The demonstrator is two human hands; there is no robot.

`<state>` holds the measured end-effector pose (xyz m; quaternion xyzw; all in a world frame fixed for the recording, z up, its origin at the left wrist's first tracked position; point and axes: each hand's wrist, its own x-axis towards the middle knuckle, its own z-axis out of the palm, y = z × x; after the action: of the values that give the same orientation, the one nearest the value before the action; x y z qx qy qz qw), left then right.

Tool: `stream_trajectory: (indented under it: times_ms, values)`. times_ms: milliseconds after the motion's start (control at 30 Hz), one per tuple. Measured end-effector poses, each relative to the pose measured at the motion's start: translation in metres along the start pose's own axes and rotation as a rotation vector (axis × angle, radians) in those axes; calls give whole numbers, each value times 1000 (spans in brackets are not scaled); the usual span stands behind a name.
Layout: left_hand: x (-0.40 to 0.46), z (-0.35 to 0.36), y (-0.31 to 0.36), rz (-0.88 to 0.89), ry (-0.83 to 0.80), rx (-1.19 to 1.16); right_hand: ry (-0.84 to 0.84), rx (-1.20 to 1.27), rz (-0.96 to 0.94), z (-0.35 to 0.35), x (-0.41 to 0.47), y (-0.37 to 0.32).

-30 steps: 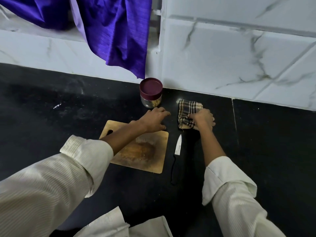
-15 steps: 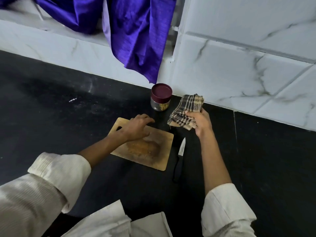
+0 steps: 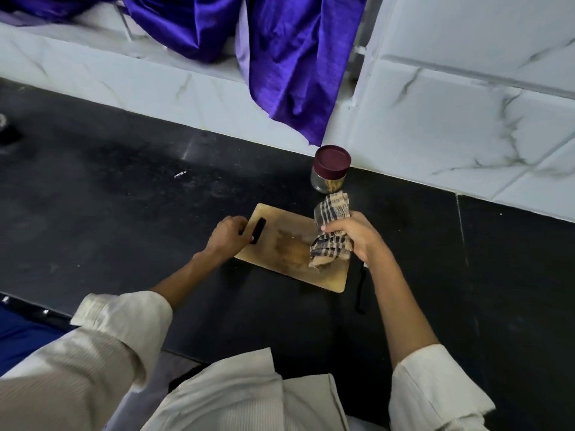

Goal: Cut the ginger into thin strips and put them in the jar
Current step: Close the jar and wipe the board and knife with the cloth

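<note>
No loose ginger lay on the board (image 3: 281, 244); the jar (image 3: 331, 173) stood lidded by the wall, just beyond the board, with pale strips seemingly inside, so cutting and filling were judged done. The right hand (image 3: 354, 233), which had lifted the cloth (image 3: 332, 231) from the worktop (image 3: 124, 194) a second before, gripped it bunched over the board's right side, while the left hand (image 3: 228, 233) had shifted to grip the board's left edge. The knife (image 3: 361, 290) lay beside the board, largely hidden by the right forearm; clean-up was judged under way.

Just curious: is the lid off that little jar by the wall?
No, the dark red lid sits closed on the jar.
</note>
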<state>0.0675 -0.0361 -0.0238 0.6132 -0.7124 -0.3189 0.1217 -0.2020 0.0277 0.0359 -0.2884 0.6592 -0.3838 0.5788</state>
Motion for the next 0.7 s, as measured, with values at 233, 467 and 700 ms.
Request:
stream_trajectory:
  times_ms: [233,467,700]
  values:
    - [11,0,-10,-43,0,-42,94,-989,-348,60,28,-31]
    - [9,6,-13,-84,29,-95,-4,-1454,-460,143,64,-42]
    - [19,1,-20,-149,-18,-140,-158,-1370,-475,121,38,18]
